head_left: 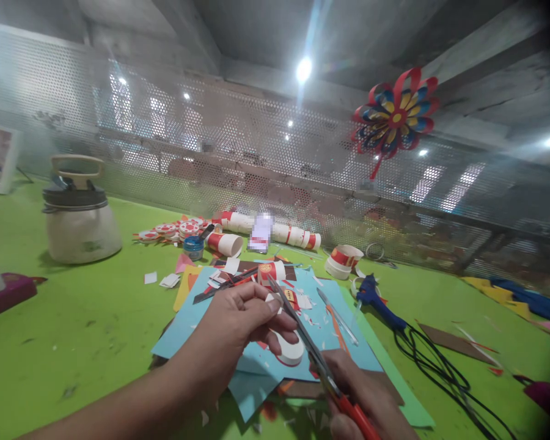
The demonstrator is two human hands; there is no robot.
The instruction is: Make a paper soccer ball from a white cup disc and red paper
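My left hand [238, 315] is raised over the blue paper sheets [187, 327], thumb and forefinger pinching a small white paper piece [273, 299]. My right hand [360, 385] grips a pair of scissors [318, 360] by the red handles. The blades point up and away, close beside the left fingertips; whether they touch the piece I cannot tell. Below the left fingers lies a round white paper disc or cup base [291, 352], partly hidden. A red-and-white cut paper cup piece [271, 272] sits just beyond, with paper scraps around it.
A blue glue gun [376, 299] with a black cord lies right. Behind are a phone [261, 233], a row of paper cups [293, 235], a blue jar [193, 247] and a cup ring [344, 260]. A large kettle-like pot [80, 226] stands left. A paper pinwheel flower [396, 116] hangs above.
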